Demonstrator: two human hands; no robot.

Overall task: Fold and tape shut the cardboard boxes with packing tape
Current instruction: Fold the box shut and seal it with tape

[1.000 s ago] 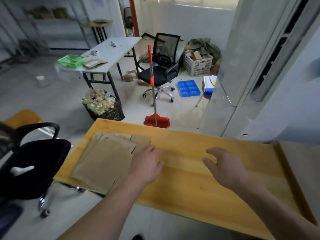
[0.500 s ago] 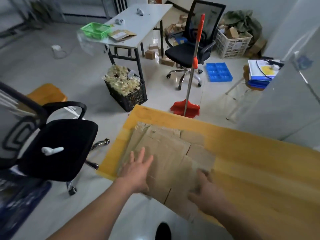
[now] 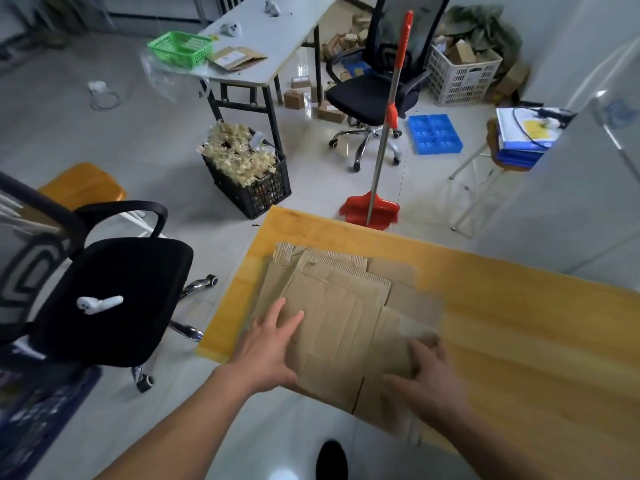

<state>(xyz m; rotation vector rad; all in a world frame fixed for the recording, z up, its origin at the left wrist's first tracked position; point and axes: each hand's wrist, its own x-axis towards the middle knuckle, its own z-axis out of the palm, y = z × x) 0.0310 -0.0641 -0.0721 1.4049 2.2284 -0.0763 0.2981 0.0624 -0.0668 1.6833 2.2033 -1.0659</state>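
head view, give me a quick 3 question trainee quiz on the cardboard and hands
1. True or false: the flattened cardboard boxes lie stacked on the yellow wooden table.
2. Which hand lies on the near right corner of the top cardboard sheet? A) left hand B) right hand
3. Fill in: the near edge of the top sheet sticks out past the table's ____ edge.

Key: 1 true; 2 B; 3 near (front).

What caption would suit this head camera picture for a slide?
Both hands, left hand and right hand, take hold of the top flattened cardboard box on a wooden table.
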